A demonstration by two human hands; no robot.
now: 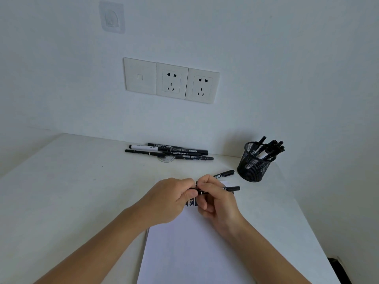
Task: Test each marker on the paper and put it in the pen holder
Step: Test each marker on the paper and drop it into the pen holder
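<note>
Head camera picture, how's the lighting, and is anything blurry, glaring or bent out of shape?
Head view: soft, even, bluish light with no glare, and only faint shadow on the paper under the hands. Head view: the wide-angle lens makes the wall sockets look tilted. Head view: the left hand and right hand gripping the marker look slightly soft.

So we've got a white table (71,191) under the grip, pushed against a pale wall (287,78). Far beyond the grip and a bit left, there's a row of three wall plates: a blank one (139,76) with a small square, then two sockets (171,80) touching side by side. Higher up and further left we see a clear stick-on hook (111,17). Something dark (336,269) sits off the table's near right, can't tell what.
</note>
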